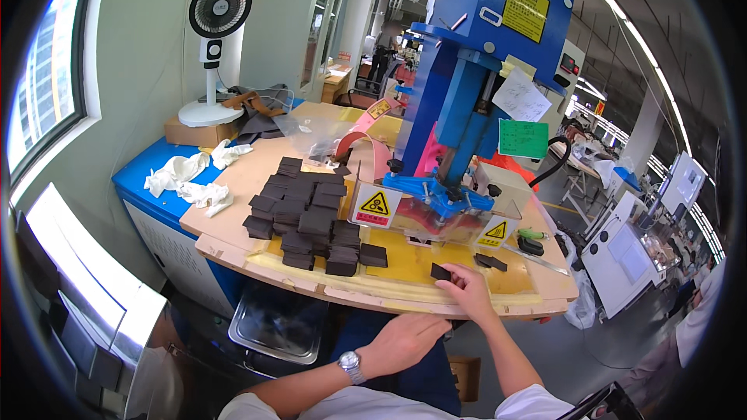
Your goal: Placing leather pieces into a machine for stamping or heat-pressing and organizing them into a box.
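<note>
My right hand (468, 294) pinches a small flat black piece (440, 271) between thumb and fingers, over the yellow sheet at the front of the table. My left hand (403, 344), with a wristwatch on its wrist, is by the table's front edge. Its fingers stretch to the right, lying close together, and I see nothing held in them. To the left of the right hand stand many stacks of black rectangular pieces (315, 222), with one stack (373, 256) at their right end. A few loose black pieces (490, 263) lie right of the hand.
Behind my hands rises a blue press machine (459, 109), its clear guard bearing warning signs (377, 205). A metal ruler (541, 261) and a black object (531, 246) lie at the right. Crumpled white cloths (191, 179) and a fan (220, 8) are at the left.
</note>
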Motion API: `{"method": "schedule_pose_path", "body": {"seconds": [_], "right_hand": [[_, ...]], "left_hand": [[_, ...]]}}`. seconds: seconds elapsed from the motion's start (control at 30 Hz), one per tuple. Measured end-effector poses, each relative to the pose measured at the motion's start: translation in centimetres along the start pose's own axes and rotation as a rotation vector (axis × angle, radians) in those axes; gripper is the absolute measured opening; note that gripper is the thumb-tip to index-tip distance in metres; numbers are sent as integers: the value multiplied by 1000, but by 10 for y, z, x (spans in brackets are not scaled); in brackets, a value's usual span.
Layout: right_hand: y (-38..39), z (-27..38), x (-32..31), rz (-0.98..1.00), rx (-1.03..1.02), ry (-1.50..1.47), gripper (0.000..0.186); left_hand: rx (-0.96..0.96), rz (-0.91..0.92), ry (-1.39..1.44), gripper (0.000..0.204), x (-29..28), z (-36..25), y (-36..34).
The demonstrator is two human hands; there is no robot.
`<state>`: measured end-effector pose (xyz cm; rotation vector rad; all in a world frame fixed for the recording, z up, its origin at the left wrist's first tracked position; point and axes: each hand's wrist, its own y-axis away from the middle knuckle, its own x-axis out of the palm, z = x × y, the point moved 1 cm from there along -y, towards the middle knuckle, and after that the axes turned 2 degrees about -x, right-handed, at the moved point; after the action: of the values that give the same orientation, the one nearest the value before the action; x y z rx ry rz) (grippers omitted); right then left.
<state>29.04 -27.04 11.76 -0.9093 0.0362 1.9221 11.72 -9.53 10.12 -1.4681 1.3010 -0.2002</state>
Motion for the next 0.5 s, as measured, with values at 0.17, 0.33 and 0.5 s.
{"method": "schedule_pose_path", "body": {"seconds": [0.17,0.33,0.5], "right_hand": [[5,8,6,1,-84,-43,41],[6,12,3,36,-123,56,41],[4,19,4,54,-109,54,41]], "left_hand": [[48,-162,-247,38,0,46,-52],[-163,22,-194,40,13,76,-48],[-190,-34,-97,39,10,79,-45]]}}
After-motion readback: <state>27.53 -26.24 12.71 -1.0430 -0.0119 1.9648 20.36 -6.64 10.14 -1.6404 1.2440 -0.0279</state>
